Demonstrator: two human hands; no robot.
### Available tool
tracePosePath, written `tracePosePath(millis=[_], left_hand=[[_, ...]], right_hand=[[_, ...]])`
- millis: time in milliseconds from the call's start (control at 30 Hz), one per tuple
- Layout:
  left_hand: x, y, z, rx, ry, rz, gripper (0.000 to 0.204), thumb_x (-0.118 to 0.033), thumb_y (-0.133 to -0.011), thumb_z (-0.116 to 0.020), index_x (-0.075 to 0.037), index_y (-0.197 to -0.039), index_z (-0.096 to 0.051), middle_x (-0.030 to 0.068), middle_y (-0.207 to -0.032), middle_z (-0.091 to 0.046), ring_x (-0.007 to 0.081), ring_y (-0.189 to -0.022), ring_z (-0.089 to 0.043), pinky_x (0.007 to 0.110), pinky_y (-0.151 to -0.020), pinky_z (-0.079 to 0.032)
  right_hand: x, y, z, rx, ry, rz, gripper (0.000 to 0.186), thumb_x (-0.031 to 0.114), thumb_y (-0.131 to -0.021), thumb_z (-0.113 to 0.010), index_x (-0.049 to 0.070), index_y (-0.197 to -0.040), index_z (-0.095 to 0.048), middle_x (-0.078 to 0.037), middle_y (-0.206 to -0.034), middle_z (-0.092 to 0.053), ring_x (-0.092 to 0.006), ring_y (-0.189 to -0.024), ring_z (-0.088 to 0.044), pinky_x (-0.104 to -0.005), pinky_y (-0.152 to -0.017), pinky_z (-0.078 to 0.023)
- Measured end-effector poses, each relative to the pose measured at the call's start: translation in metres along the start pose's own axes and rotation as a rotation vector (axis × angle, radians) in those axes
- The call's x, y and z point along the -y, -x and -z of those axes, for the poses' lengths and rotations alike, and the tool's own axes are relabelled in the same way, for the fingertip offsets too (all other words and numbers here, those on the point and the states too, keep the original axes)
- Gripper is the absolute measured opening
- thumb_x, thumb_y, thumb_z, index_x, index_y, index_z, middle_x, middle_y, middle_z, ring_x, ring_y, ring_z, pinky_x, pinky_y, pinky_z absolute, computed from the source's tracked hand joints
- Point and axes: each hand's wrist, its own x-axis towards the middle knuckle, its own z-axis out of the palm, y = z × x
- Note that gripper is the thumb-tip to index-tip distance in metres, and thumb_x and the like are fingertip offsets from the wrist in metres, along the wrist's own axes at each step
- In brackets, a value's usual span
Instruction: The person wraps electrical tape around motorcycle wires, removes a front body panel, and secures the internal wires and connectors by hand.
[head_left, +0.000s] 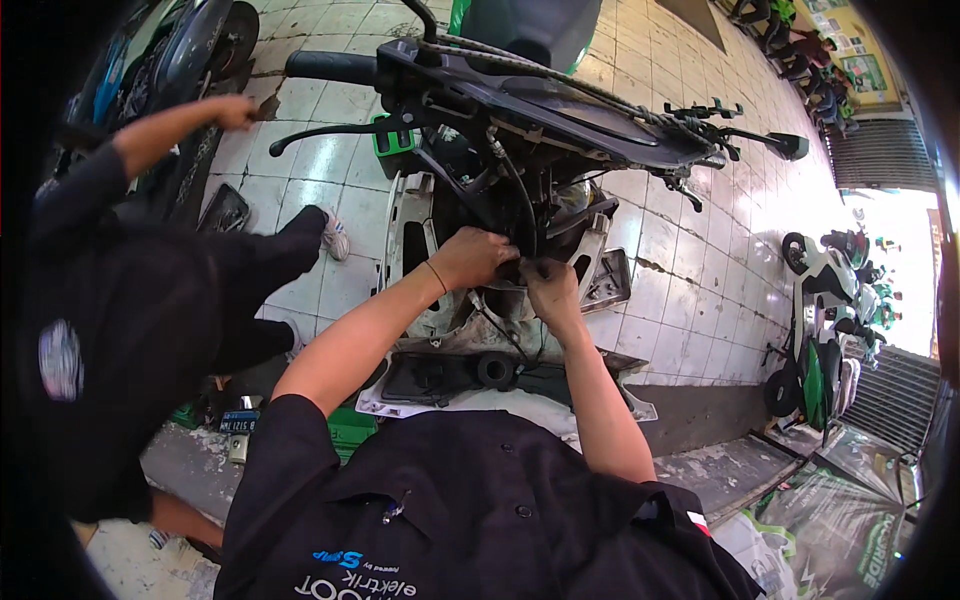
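Observation:
A partly stripped scooter [540, 90] stands before me, its handlebar and dark front cover across the top of the view. Both my hands reach into its opened front section, below the steering column. My left hand [474, 258] is closed, with its fingertips hidden among dark parts. Close beside it, my right hand [553, 292] is closed too, and whatever its fingers pinch is too dark to make out. A black cable [524, 200] curves down from the handlebar just above both hands. White body panels [405, 235] flank the opening, and thin wires run below my hands.
A co-worker in dark clothes [130, 300] stands close on my left, one arm stretched forward. Parts trays [611, 278] lie on the tiled floor either side of the scooter. A brake lever [320, 132] juts out left. Other scooters [830, 270] stand at the right.

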Motion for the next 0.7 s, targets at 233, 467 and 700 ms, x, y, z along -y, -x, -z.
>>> tracePosePath(millis=[233,467,700], left_hand=[[-0.002,-0.002,-0.012,-0.232,-0.079,-0.105,0.033,-0.034,-0.073,-0.074,-0.008,-0.091,-0.066,0.0051,-0.087,-0.068,0.0246,-0.079,-0.068,0.037,-0.071,-0.054],[0.008,0.007,-0.016,-0.216,-0.013,-0.056,0.031,-0.033,-0.075,-0.073,-0.007,-0.091,-0.067,0.0055,-0.089,-0.069,0.0252,-0.082,-0.068,0.036,-0.075,-0.054],[0.006,0.012,-0.009,-0.126,0.104,-0.014,0.024,-0.026,-0.080,-0.069,-0.009,-0.097,-0.069,0.0079,-0.095,-0.070,0.0271,-0.093,-0.067,0.037,-0.084,-0.053]], right_hand=[[-0.016,-0.014,-0.006,0.087,-0.651,-0.585,0.034,0.027,-0.089,-0.067,-0.006,-0.097,-0.068,-0.006,-0.072,-0.060,-0.0148,-0.058,-0.055,-0.0315,-0.046,-0.043],[0.014,-0.004,-0.008,0.151,-0.787,-0.567,0.026,0.020,-0.090,-0.065,-0.004,-0.099,-0.068,-0.010,-0.078,-0.068,-0.0183,-0.054,-0.062,-0.0294,-0.043,-0.046],[0.002,0.004,-0.022,0.035,-0.644,-0.407,0.022,0.015,-0.094,-0.061,-0.002,-0.106,-0.067,-0.010,-0.083,-0.070,-0.0169,-0.060,-0.066,-0.0269,-0.047,-0.047]])
